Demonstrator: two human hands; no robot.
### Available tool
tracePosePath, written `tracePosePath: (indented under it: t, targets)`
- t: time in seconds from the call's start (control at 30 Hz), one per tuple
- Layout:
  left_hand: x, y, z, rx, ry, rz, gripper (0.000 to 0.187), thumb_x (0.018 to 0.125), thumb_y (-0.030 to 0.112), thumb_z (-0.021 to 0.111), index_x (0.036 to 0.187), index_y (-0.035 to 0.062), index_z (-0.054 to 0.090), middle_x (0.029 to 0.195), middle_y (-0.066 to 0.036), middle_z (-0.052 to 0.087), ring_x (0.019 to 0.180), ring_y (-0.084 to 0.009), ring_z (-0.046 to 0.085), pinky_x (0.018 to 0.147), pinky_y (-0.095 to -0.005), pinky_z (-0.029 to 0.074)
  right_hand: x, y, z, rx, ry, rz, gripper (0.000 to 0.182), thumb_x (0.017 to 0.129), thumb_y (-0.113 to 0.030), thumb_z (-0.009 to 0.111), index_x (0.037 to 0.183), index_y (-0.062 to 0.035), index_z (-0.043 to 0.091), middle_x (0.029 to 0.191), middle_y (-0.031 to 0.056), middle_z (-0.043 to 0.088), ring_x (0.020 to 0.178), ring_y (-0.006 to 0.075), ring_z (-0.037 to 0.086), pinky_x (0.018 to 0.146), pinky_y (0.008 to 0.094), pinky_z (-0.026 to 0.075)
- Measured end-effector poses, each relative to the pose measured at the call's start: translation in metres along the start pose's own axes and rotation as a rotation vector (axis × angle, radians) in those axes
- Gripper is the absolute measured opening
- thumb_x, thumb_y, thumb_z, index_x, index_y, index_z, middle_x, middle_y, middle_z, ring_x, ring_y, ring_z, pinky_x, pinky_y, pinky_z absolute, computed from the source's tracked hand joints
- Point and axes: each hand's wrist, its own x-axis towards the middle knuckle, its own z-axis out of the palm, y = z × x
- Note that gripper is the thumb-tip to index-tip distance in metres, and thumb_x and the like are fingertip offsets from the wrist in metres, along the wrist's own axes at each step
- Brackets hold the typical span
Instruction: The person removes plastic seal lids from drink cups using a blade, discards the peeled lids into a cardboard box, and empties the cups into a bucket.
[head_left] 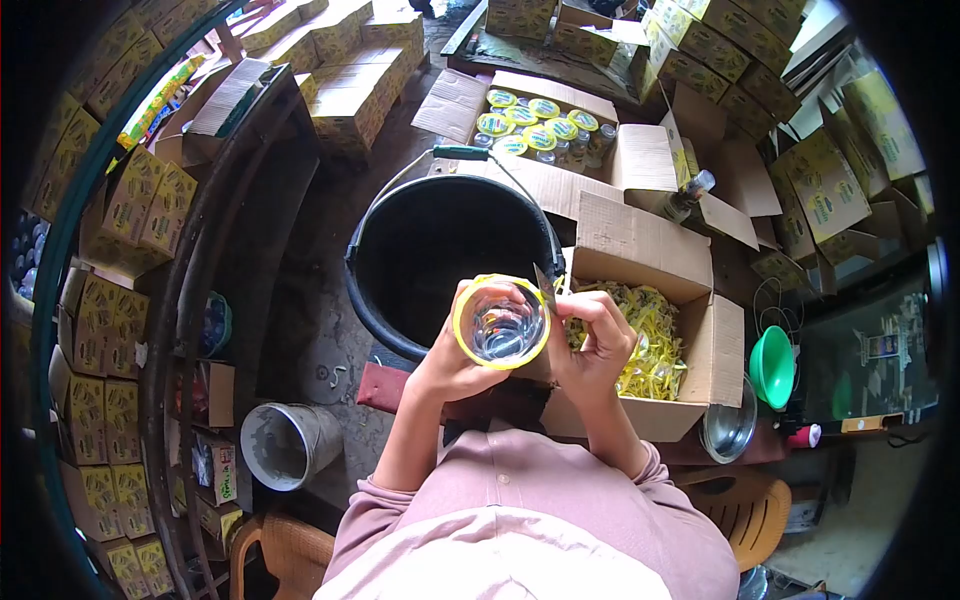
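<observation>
My left hand [447, 358] is wrapped round a clear cup with a yellow rim [503, 330], its round end turned up towards me. Close by on the right, my right hand [596, 345] is closed in a pinch. A thin dark blade [544, 284] sticks up from its fingers beside the cup's rim. The blade's lower part is hidden by the hand. Beyond both hands stands a large black bucket [385, 325] with a green-gripped handle. An open carton [650, 232] holding yellow strips [650, 345] is just right of my right hand.
Behind the bucket, an open carton [560, 180] holds several yellow-lidded cups [520, 118]. A green bowl [771, 368] is at the right, and a grey bucket [290, 447] on the floor at left. Stacked printed boxes [360, 85] line the surroundings.
</observation>
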Motion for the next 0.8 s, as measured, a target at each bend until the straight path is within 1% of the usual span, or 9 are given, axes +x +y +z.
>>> tracePosePath:
  t: [0.13,0.23,0.43,0.47,0.57,0.67,0.77,0.8]
  targets:
    - [0.002,0.004,-0.004,0.023,-0.031,0.0,0.06,0.06,0.004,0.066,0.115,0.0038,0.041,0.108,-0.01,0.043,0.1,-0.0194,0.051,0.086,-0.0299,0.044,-0.001,-0.002,0.002,-0.012,0.014,0.008,0.018,0.066,0.007,0.067,0.081,-0.0037,0.061,0.072,0.0082,0.061,0.063,0.0176,0.062,0.057,0.0261,0.048]
    - [0.003,0.003,0.001,-0.094,0.022,0.031,0.06,0.061,0.005,0.071,0.113,0.0033,0.041,0.108,-0.01,0.043,0.097,-0.0181,0.052,0.084,-0.0294,0.045,-0.004,-0.003,0.005,-0.013,0.034,0.048,0.018,0.066,0.007,0.067,0.08,-0.0036,0.061,0.071,0.0082,0.061,0.062,0.0171,0.061,0.057,0.026,0.048]
    - [0.002,0.005,0.013,0.009,0.171,0.041,0.064,0.059,0.005,0.08,0.11,0.0026,0.041,0.106,-0.009,0.042,0.094,-0.015,0.053,0.077,-0.0257,0.049,-0.008,-0.012,0.006,-0.035,0.08,0.069,0.018,0.067,0.007,0.067,0.08,-0.0035,0.061,0.071,0.0086,0.061,0.061,0.0168,0.061,0.057,0.0257,0.048]
    - [0.001,0.008,0.015,-0.008,0.167,0.029,0.062,0.06,0.003,0.079,0.109,0.0027,0.041,0.104,-0.008,0.043,0.092,-0.015,0.054,0.075,-0.0257,0.049,-0.01,-0.013,0.005,-0.034,0.086,0.068,0.018,0.067,0.007,0.067,0.08,-0.0035,0.061,0.071,0.0087,0.061,0.062,0.0169,0.062,0.057,0.0258,0.048]
    - [-0.002,0.013,0.02,-0.023,0.147,-0.002,0.061,0.061,0.003,0.078,0.109,0.003,0.041,0.103,-0.008,0.043,0.091,-0.0153,0.054,0.074,-0.0263,0.05,-0.013,-0.018,-0.003,-0.07,0.091,0.049,0.018,0.067,0.007,0.067,0.081,-0.0033,0.061,0.072,0.0089,0.061,0.062,0.0175,0.062,0.057,0.026,0.049]
    - [-0.004,0.017,0.024,0.018,0.059,-0.006,0.061,0.06,0.002,0.078,0.109,0.0038,0.041,0.104,-0.008,0.043,0.091,-0.0162,0.055,0.075,-0.0276,0.049,-0.017,-0.02,-0.013,-0.06,0.08,0.049,0.017,0.066,0.011,0.065,0.078,0.0009,0.057,0.075,0.0093,0.059,0.066,0.0147,0.058,0.059,0.0235,0.046]
    - [-0.005,0.022,0.033,0.089,-0.006,0.037,0.062,0.059,0.001,0.078,0.109,0.0044,0.041,0.104,-0.009,0.043,0.092,-0.0166,0.055,0.076,-0.0272,0.049,-0.015,-0.025,-0.027,-0.078,0.083,0.028,0.018,0.066,0.012,0.064,0.077,0.0009,0.057,0.074,0.0094,0.059,0.067,0.0149,0.058,0.059,0.0232,0.046]
    - [-0.005,0.024,0.037,0.102,-0.007,0.022,0.063,0.058,0.001,0.078,0.11,0.0045,0.042,0.104,-0.009,0.044,0.094,-0.0183,0.054,0.079,-0.0281,0.048,-0.017,-0.024,-0.032,-0.077,0.079,0.036,0.018,0.066,0.01,0.065,0.078,-0.0006,0.058,0.074,0.0094,0.06,0.065,0.0161,0.059,0.058,0.0242,0.047]
